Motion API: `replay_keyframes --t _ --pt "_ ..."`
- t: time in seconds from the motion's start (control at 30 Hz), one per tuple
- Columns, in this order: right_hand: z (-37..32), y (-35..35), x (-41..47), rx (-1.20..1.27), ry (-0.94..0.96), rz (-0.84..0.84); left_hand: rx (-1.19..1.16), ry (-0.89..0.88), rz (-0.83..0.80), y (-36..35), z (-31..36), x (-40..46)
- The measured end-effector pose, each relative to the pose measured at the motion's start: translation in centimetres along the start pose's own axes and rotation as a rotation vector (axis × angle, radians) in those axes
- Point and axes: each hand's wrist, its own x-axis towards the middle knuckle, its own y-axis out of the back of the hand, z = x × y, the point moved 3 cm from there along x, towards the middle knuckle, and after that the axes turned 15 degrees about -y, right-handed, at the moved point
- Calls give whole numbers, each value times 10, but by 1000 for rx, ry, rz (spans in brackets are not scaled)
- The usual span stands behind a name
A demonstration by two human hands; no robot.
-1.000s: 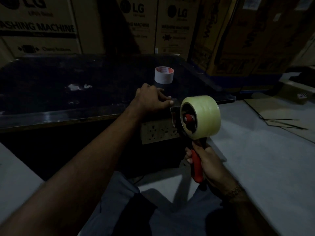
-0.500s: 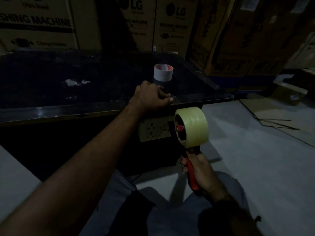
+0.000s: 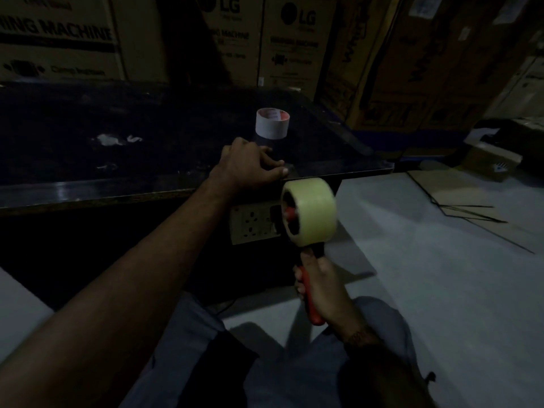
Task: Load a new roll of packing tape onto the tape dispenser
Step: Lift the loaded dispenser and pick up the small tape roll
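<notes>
Dark table (image 3: pixel 88 189) before cardboard boxes (image 3: pixel 288 39); left hand (image 3: pixel 250 169) rests curled, right hand (image 3: pixel 323 287) grips dispenser (image 3: pixel 312 301).

Very dim, perhaps slightly blurred.

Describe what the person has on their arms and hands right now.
Both forearms are bare, with no sleeves or gloves in view. The left hand wears nothing visible. The right hand has a chain-like bracelet at the wrist; dim light hides finer detail.
</notes>
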Motion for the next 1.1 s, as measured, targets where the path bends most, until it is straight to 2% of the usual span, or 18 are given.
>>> replay_keyframes --t 0.1,0.3,0.53,0.73,0.93,1.0,1.1 --pt "9 3 5 -8 4 32 26 1 4 0 2 -1" --pt "78 35 5 23 -165 107 15 6 40 -1 1 0" --pt "33 25 9 25 -72 120 -36 27 52 2 1 -2" --pt "25 31 -5 80 -63 77 -73 23 104 4 2 -6" --pt "19 50 -12 115 -67 124 -99 34 84 8 14 -11" --pt "16 59 -13 98 -52 137 -140 51 137 11 17 -12" --pt "0 70 -21 -18 3 172 -265 64 322 20 21 -20"
